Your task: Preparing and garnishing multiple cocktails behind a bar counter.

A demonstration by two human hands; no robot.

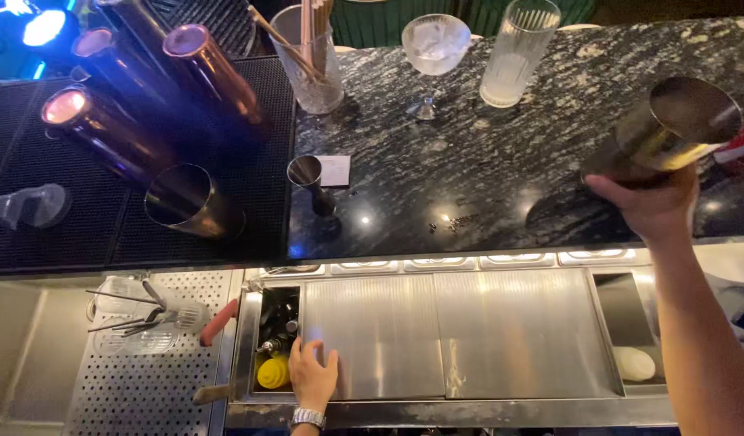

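Steel shaker tin [670,129] in right hand [650,202], left hand [311,375] on lid [372,335]

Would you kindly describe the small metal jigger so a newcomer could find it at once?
Start at the dark speckled stone counter. At its left edge, beside the black rubber mat, stands the jigger, next to a white card. It is far smaller than the shaker tins on the mat.

dark granite bar top [509,178] | black rubber mat [33,145] | blue light [42,26]
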